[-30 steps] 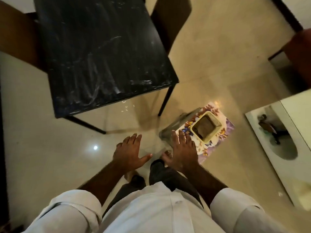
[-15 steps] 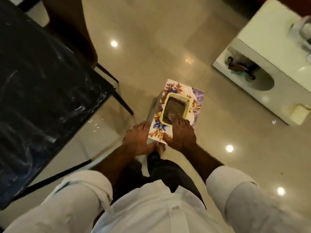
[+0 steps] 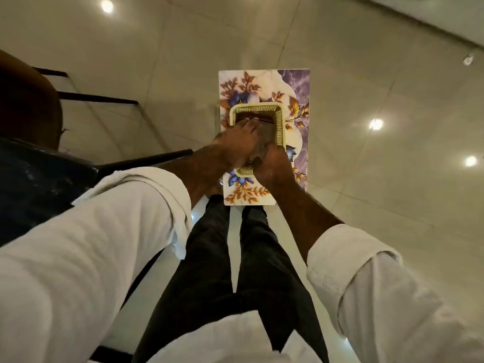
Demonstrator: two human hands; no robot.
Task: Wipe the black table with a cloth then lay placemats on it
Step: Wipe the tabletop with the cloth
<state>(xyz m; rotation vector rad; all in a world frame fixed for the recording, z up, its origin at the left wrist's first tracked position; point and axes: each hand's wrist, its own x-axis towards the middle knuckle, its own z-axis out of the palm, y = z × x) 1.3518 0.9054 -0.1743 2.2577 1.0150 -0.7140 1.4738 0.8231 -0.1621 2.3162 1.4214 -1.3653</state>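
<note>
Fingers of the left hand [image 3: 235, 145] lie nearly straight on the brown cloth [image 3: 265, 124] in the basket [image 3: 279, 127]. The right hand [image 3: 273, 163] seems to grip the cloth's bunched near end. The basket stands on the placemats [image 3: 296, 82], which lie on the floor. The table [image 3: 39, 184] at left shows pale marks, I think not yet wiped, and no mat is on the part in view. A chair [image 3: 26, 100] stands near it.
</note>
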